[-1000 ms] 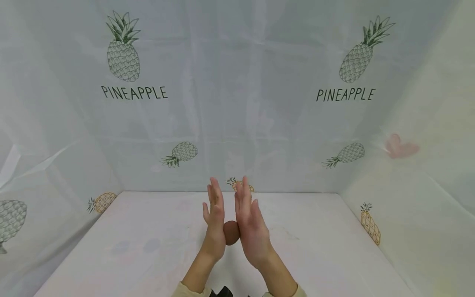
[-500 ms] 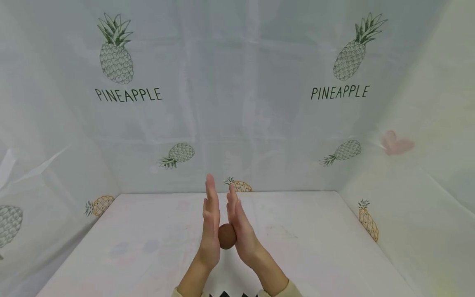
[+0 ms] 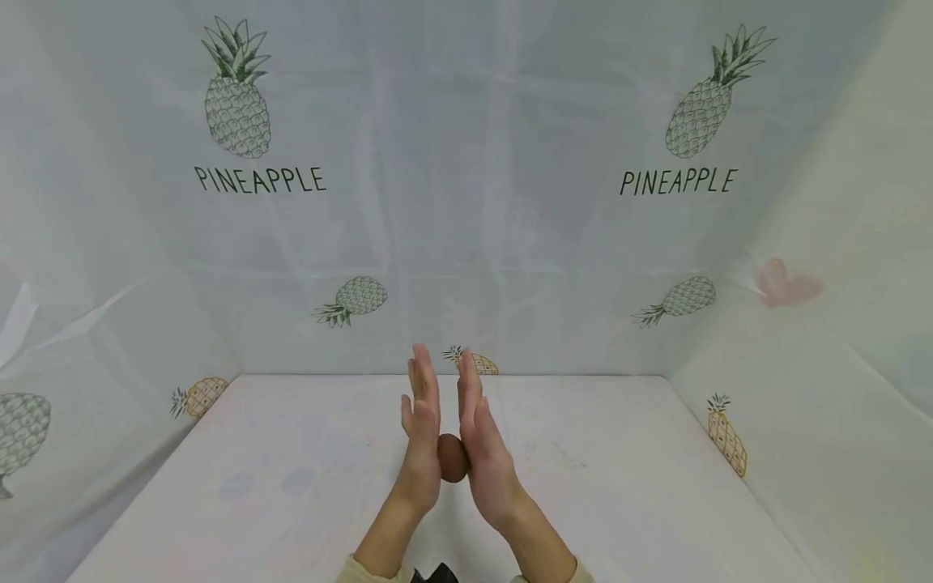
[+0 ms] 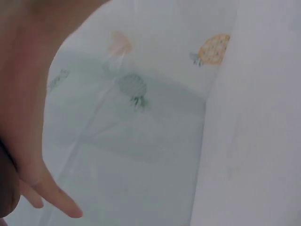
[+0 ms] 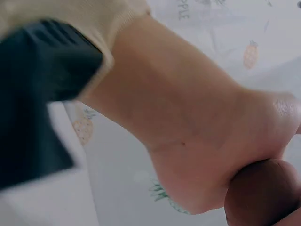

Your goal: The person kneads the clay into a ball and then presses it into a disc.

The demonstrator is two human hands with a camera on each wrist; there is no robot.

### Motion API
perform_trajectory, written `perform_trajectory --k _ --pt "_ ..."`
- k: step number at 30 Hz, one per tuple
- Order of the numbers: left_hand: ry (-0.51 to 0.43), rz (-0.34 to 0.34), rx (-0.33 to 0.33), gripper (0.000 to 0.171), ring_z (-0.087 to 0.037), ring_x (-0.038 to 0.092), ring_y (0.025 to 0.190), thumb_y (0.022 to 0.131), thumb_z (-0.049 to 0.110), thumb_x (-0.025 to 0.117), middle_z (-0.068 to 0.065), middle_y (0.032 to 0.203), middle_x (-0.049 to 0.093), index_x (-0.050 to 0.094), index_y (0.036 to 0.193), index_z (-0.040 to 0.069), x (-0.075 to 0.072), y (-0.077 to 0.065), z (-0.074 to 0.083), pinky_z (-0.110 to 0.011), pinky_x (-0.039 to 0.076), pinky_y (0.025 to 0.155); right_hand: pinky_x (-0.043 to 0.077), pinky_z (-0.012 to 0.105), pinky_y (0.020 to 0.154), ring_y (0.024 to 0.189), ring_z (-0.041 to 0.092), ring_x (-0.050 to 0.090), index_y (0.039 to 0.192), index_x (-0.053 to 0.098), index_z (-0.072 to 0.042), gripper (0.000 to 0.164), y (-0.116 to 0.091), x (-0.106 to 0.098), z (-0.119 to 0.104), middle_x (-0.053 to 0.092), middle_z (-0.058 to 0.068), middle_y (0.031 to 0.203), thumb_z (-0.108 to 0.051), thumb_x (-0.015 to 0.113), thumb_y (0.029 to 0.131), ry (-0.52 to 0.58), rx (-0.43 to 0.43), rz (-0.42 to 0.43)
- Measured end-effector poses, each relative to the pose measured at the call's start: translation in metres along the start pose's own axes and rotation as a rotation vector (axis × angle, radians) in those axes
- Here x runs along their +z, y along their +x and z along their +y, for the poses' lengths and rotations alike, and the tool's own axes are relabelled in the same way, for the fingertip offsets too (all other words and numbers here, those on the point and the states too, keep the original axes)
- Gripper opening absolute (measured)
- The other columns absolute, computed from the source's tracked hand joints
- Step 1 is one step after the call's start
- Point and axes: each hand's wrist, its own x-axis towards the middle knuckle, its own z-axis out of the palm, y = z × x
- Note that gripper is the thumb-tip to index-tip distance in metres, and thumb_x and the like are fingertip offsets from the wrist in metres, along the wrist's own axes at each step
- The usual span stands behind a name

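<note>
A smooth brown ball that looks like clay (image 3: 453,458) is held between two upright palms in the middle of the head view. It appears slightly taller than wide. My left hand (image 3: 423,441) presses it from the left with straight fingers pointing up and away. From the other side my right hand (image 3: 490,461) presses with its palm, fingers straight too. The right wrist view shows the ball (image 5: 261,195) against the base of the right palm. Only a dark edge of the ball (image 4: 7,188) shows at the left wrist view's lower left.
A white-covered table (image 3: 619,470) lies beneath the hands. Pale sheeting printed with pineapples (image 3: 466,202) hangs behind and at both sides. Cream sleeves (image 3: 372,571) and a dark wrist device (image 3: 440,573) show at the bottom edge.
The palms rub against each other: half a second ago the left fingertips reached further past the right ones; now they are nearly level. The ball looked rounder then and has shifted slightly.
</note>
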Motion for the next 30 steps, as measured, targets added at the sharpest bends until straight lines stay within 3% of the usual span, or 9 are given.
perform_trajectory --k 6,11,15,17,18,24,25,26,30 --pt "-0.064 -0.107 0.015 0.061 -0.011 -0.023 0.161 0.112 0.052 0.000 0.020 0.176 -0.019 -0.011 0.169 0.036 0.017 -0.009 0.012 -0.062 -0.023 0.121 -0.021 0.065 0.122 0.162 0.014 -0.018 0.169 -0.009 -0.039 0.059 0.004 -0.017 0.001 -0.017 -0.018 0.175 -0.053 0.001 0.113 -0.021 -0.053 0.112" --pt "-0.039 -0.118 0.046 0.060 -0.015 -0.023 0.162 0.112 0.048 0.000 0.017 0.177 -0.016 -0.010 0.170 0.034 0.021 -0.013 0.017 -0.062 -0.023 0.121 -0.020 0.066 0.122 0.161 0.014 -0.020 0.170 -0.010 -0.039 0.059 0.009 -0.025 0.014 -0.016 -0.020 0.174 -0.052 0.003 0.114 -0.002 -0.030 0.162" --pt "-0.027 -0.119 0.025 0.058 -0.010 -0.021 0.162 0.113 0.042 0.003 0.018 0.177 -0.017 -0.010 0.170 0.036 0.025 -0.013 0.016 -0.061 -0.023 0.121 -0.020 0.068 0.121 0.162 0.018 -0.020 0.170 -0.010 -0.040 0.060 0.011 -0.031 0.019 -0.016 -0.016 0.175 -0.054 0.004 0.113 0.057 -0.014 0.174" --pt "-0.039 -0.105 -0.001 0.058 -0.008 -0.021 0.161 0.113 0.041 0.002 0.017 0.176 -0.017 -0.010 0.169 0.038 0.026 -0.012 0.014 -0.062 -0.021 0.121 -0.021 0.068 0.121 0.162 0.020 -0.020 0.169 -0.009 -0.041 0.061 0.011 -0.031 0.020 -0.016 -0.013 0.176 -0.057 0.006 0.112 0.077 -0.022 0.181" --pt "-0.063 -0.092 -0.020 0.058 -0.010 0.005 0.163 0.112 0.042 0.003 0.017 0.176 -0.018 -0.009 0.169 0.040 0.027 -0.012 0.013 -0.064 -0.017 0.122 -0.021 0.068 0.121 0.163 0.022 -0.019 0.169 -0.009 -0.043 0.061 0.011 -0.030 0.020 -0.016 -0.012 0.176 -0.058 0.006 0.112 0.083 -0.028 0.183" --pt "-0.180 -0.015 -0.119 0.055 -0.017 0.008 0.160 0.112 0.048 0.005 0.015 0.175 -0.018 -0.005 0.167 0.049 0.025 -0.008 0.007 -0.069 -0.007 0.123 -0.022 0.067 0.120 0.163 0.023 -0.018 0.169 -0.011 -0.042 0.061 0.009 -0.024 0.019 -0.016 -0.012 0.176 -0.059 0.005 0.112 0.091 -0.058 0.175" --pt "-0.182 -0.006 -0.125 0.055 -0.019 0.003 0.161 0.113 0.047 0.006 0.016 0.175 -0.017 -0.005 0.167 0.050 0.025 -0.008 0.005 -0.069 -0.007 0.124 -0.022 0.067 0.120 0.163 0.023 -0.018 0.169 -0.011 -0.042 0.061 0.009 -0.023 0.019 -0.016 -0.012 0.176 -0.058 0.004 0.112 0.088 -0.060 0.174" --pt "-0.188 0.003 -0.131 0.055 -0.022 0.012 0.159 0.113 0.046 0.007 0.016 0.175 -0.017 -0.004 0.167 0.051 0.024 -0.008 0.004 -0.068 -0.006 0.124 -0.022 0.067 0.120 0.163 0.023 -0.018 0.169 -0.012 -0.041 0.061 0.009 -0.022 0.019 -0.016 -0.012 0.176 -0.058 0.004 0.112 0.081 -0.063 0.176" --pt "-0.175 0.008 -0.121 0.055 -0.021 0.014 0.159 0.114 0.046 0.011 0.016 0.176 -0.015 -0.004 0.167 0.051 0.024 -0.008 0.001 -0.067 -0.005 0.125 -0.020 0.065 0.123 0.163 0.023 -0.017 0.169 -0.012 -0.039 0.063 0.009 -0.020 0.020 -0.016 -0.012 0.176 -0.058 0.003 0.111 0.077 -0.083 0.196"
